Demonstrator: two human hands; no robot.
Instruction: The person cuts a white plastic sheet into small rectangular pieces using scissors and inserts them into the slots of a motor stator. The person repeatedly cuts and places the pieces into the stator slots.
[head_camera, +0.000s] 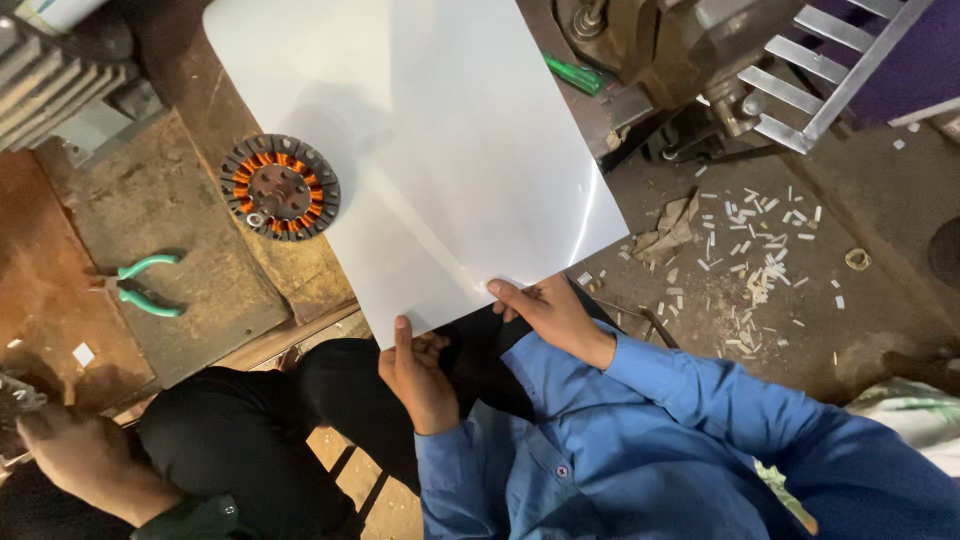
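Here we pinch a large white sheet (430, 150) by its near edge, left hand (418, 375) and right hand (545, 312) side by side, copper-wound stator (280, 188) just beside, green pliers (145, 285) well apart.

A single head-worn camera looked steeply down from above the person's own blue-sleeved arms, which entered from the bottom edge. It sat close: the large white sheet (430, 150) filled the upper middle of the view and both hands lay just below centre. The lens faced the workshop floor (800, 300), taking in a copper-wound stator (280, 187) and green-handled pliers (145, 285) at left, and machine parts along the top edge. No second view overlapped it.
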